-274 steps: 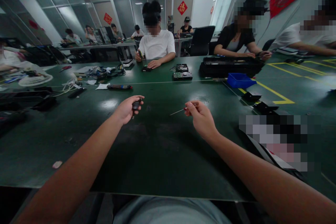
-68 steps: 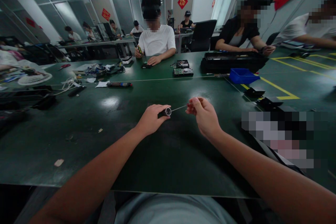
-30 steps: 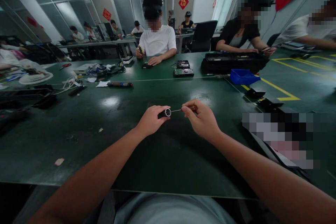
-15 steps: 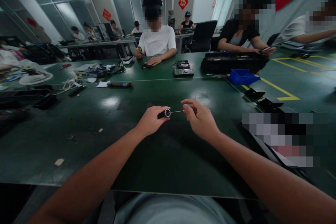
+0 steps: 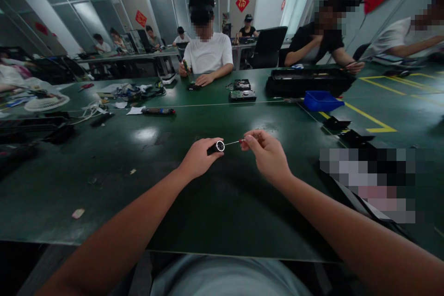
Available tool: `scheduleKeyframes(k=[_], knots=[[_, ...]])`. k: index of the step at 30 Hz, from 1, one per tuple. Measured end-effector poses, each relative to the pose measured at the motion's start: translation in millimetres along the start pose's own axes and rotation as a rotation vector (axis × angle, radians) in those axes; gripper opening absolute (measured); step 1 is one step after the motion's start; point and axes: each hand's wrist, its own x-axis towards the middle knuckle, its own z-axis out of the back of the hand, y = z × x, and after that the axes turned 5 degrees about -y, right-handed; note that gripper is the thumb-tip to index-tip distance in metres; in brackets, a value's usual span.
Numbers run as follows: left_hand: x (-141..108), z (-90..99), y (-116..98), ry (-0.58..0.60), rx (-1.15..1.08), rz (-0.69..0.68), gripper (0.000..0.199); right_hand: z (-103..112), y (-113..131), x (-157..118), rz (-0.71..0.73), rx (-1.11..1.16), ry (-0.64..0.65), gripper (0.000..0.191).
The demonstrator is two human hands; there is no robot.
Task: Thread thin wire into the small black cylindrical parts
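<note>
Near the middle of the green table, my left hand (image 5: 199, 157) is closed round a small black cylindrical part (image 5: 219, 146) whose round end has a pale rim. A thin screwdriver with a metal shaft (image 5: 231, 143) and a red end reaches from that part toward the right. My right hand (image 5: 269, 156) pinches the screwdriver's red end between thumb and fingers. The shaft's tip meets the rimmed end of the black part; its exact contact point is too small to tell.
Beyond my hands lie a hard drive (image 5: 243, 95), a long black unit (image 5: 308, 83), a blue tray (image 5: 323, 101) and a dark pen-like tool (image 5: 158, 111). Cables are at the left. A person (image 5: 207, 55) sits opposite.
My right hand's fingers have closed on the screwdriver's red end, which is slightly higher and further left. The person in black at the right has raised a hand toward the head.
</note>
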Motion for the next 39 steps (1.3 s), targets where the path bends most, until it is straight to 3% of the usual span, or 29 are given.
scheduleKeyframes(k=[5,9,19,26,33,39], knots=[[2.0,2.0,-0.1,0.000,-0.012,-0.135,0.040,-0.3,-10.6,9.4,-0.226,0.282,-0.081,0.030],[4.8,3.3,2.3,0.011,0.063,-0.132,0.039,1.0,-15.7,13.3,-0.341,0.300,-0.120,0.027],[4.2,3.4,-0.1,0.069,0.090,-0.128,0.037,1.7,-16.7,9.7,-0.113,0.186,-0.116,0.025],[4.3,1.6,5.7,0.062,0.111,-0.087,0.038,5.2,-7.8,7.8,0.034,-0.200,-0.112,0.025],[3.5,0.3,5.9,0.081,0.057,-0.046,0.040,4.4,-4.1,6.8,0.060,-0.170,-0.161,0.024],[1.4,1.0,1.7,-0.024,-0.154,0.104,0.047,3.6,-1.4,3.6,0.072,-0.137,-0.121,0.022]])
